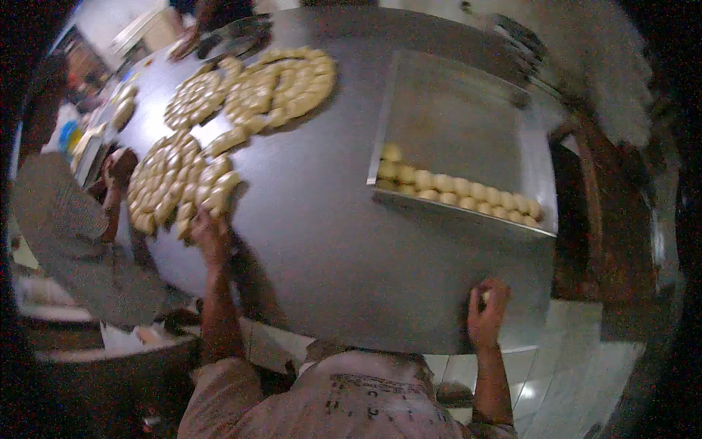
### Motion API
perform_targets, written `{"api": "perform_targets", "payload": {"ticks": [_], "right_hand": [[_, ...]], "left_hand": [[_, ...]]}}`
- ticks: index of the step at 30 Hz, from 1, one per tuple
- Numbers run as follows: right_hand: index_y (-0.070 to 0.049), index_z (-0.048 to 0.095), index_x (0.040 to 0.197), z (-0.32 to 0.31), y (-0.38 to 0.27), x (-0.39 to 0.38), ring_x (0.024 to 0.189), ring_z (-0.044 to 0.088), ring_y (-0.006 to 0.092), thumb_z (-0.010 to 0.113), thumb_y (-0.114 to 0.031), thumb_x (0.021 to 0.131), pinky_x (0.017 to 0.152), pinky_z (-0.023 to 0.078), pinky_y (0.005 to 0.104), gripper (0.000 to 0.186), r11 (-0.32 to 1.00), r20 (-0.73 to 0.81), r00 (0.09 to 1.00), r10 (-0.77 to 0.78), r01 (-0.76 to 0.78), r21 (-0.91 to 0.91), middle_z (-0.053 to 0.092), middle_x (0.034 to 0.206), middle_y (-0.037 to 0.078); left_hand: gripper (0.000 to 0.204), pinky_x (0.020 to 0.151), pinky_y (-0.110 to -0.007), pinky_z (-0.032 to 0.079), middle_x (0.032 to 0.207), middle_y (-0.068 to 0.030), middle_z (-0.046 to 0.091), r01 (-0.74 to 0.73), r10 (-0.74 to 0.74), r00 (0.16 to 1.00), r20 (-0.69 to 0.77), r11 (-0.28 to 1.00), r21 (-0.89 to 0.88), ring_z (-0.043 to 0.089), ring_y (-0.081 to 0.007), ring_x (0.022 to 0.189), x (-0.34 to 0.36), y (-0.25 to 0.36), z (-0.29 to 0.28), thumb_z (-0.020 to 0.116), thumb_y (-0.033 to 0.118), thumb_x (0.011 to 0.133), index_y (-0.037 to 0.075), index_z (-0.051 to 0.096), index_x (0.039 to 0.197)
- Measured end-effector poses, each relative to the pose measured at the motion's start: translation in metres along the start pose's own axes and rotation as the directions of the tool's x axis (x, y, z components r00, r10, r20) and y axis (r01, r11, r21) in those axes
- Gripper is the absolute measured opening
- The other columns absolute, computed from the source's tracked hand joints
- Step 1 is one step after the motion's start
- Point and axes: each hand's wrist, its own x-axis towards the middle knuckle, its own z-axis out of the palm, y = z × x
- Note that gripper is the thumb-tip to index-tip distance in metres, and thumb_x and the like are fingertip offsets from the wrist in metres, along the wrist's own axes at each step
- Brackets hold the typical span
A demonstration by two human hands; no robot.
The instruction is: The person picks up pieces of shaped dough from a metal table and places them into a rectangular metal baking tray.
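Right hand (488,311), lower right of frame, grip curled shut around a pale dough ball (483,296) at the counter (322,241) edge. Left hand (208,234), centre left, reaches the near dough cluster (179,186) — its grip cannot be told. Transfer step seems underway — next calls for reaching the metal tray (453,117), upper right, holding a row of balls (468,194).

The surface (322,241) fills the middle of the view. On it, at 10 to 11 o'clock, lie dough pieces (183,186) in round clusters, with further clusters (281,80) behind them toward 12 o'clock. At 2 o'clock a tray (461,110) sits on the surface, a row of dough balls (461,192) in it along its near edge. The left hand (208,230) touches the nearest cluster at 9 o'clock; the right hand (488,311) rests on the surface's near edge at 5 o'clock.
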Motion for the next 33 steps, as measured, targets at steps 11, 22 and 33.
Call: {"api": "perform_targets", "payload": {"ticks": [11, 22, 33], "right_hand": [[-0.005, 0.051, 0.082, -0.017, 0.044, 0.031, 0.081, 0.049, 0.0324, 0.064, -0.009, 0.070, 0.074, 0.039, 0.0425, 0.019, 0.994, -0.071, 0.994, -0.083, 0.088, 0.068, 0.052, 0.082, 0.014], [0.001, 0.052, 0.102, -0.050, 0.061, 0.017, 0.102, 0.049, 0.0274, 0.060, -0.010, 0.077, 0.085, 0.042, 0.0359, 0.029, 0.952, 0.042, 0.964, 0.263, -0.266, 0.149, 0.054, 0.104, 0.014], [-0.005, 0.058, 0.106, 0.089, -0.120, 0.238, 0.088, 0.058, 0.0186, 0.058, -0.020, 0.082, 0.078, 0.045, 0.0309, 0.029, 0.933, 0.168, 0.985, -0.040, -0.023, 0.358, 0.060, 0.100, 0.011]], "left_hand": [[0.047, 0.084, -0.028, 0.042, 0.111, -0.0092, 0.053, 0.831, 0.110, 0.539, 0.835, 0.095, -0.548, 0.052, -0.0193, 0.099, -0.111, 0.170, -0.085, 0.051, 0.023, 0.089, 0.004, 0.037, 0.130], [0.018, 0.057, -0.024, 0.036, 0.075, 0.0030, 0.044, 0.703, -0.149, 0.709, 0.689, 0.070, -0.708, 0.045, -0.0086, 0.068, -0.078, 0.107, -0.079, 0.060, 0.008, 0.082, 0.012, 0.043, 0.085], [0.019, 0.076, -0.026, 0.038, 0.093, -0.0022, 0.048, 0.700, 0.120, 0.654, 0.747, 0.279, -0.658, 0.046, -0.0115, 0.086, -0.060, 0.148, -0.083, 0.055, 0.018, 0.086, 0.008, 0.045, 0.099]]}}
